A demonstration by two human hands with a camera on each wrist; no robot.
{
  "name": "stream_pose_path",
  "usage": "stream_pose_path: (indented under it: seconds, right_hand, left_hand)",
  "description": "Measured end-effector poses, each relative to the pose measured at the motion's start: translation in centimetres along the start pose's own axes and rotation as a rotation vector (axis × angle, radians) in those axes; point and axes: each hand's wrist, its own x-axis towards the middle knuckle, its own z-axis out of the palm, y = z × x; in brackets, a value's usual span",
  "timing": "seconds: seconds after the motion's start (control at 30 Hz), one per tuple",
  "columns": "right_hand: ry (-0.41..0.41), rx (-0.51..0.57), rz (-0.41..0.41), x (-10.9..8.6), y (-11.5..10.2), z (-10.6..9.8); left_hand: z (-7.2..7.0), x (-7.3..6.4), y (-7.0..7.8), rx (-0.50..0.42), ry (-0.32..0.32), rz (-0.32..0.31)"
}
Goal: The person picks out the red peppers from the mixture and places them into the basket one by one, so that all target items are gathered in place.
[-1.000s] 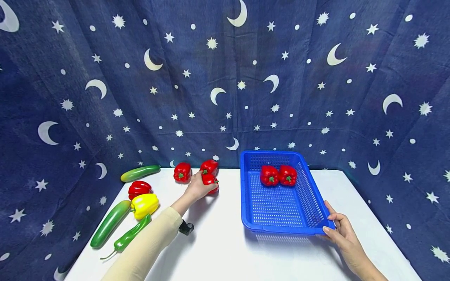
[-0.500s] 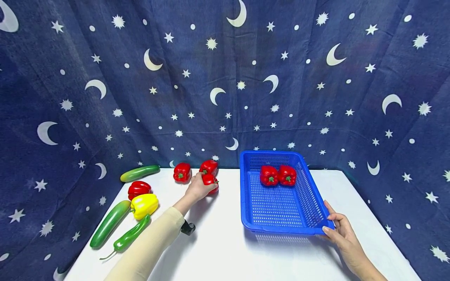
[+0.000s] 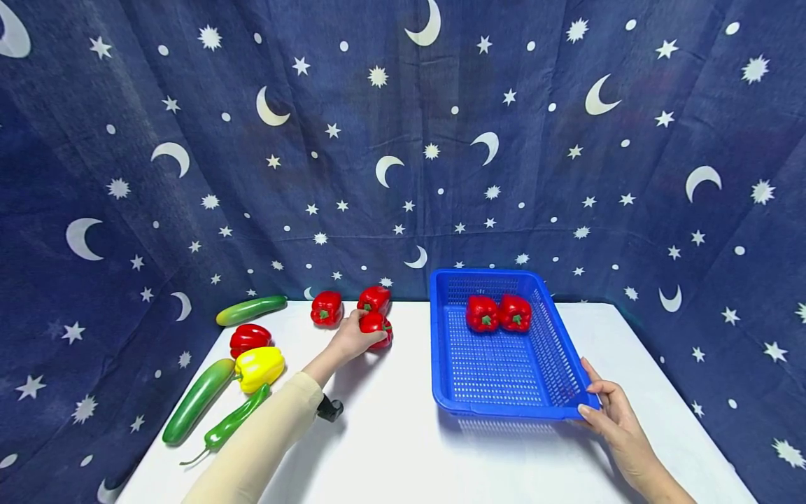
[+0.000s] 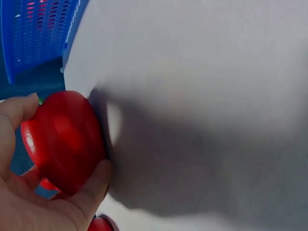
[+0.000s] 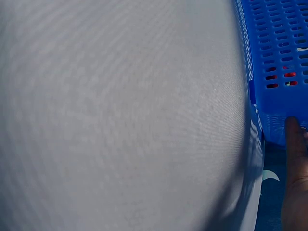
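My left hand [image 3: 348,340] grips a red bell pepper [image 3: 378,329] near the back of the white table. In the left wrist view, thumb and fingers lie around that bell pepper [image 4: 67,139]; its shadow falls on the cloth beside it. Just behind it is another red bell pepper [image 3: 375,299], and a third red bell pepper [image 3: 327,309] stands to its left. At the right, my right hand [image 3: 620,427] holds the near right corner of a blue plastic basket [image 3: 491,413], thumb on the rim. Two red bell peppers [image 3: 483,313] sit side by side toward the basket's far end.
At the table's left lie a green cucumber [image 3: 198,402], a second cucumber [image 3: 252,310], a red bell pepper [image 3: 250,340], a yellow bell pepper [image 3: 260,369] and a long green chili pepper [image 3: 238,420]. A dark blue curtain [image 3: 352,140] with moons and stars hangs behind the table.
My left hand has shifted slightly left, and more of the red bell pepper in it shows. The right hand and the basket have stayed in place.
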Motion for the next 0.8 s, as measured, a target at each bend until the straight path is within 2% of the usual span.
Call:
stream_pose_path:
  seconds: [0.27,0.6,0.8]
  right_hand:
    - [0.008,-0.004,0.010,0.0,0.0,0.0]
    - [0.004,0.003,0.002,0.0,0.2,-0.1]
    - [0.004,0.009,0.021,0.0,0.1,-0.1]
  left_hand:
    - [-0.5,-0.3,-0.2,0.010,-0.069,0.004]
    - [-1.3,-1.1,-0.1,0.005,-0.198,0.089]
    - [-1.7,-1.2,-0.9,-0.019,-0.294,0.113]
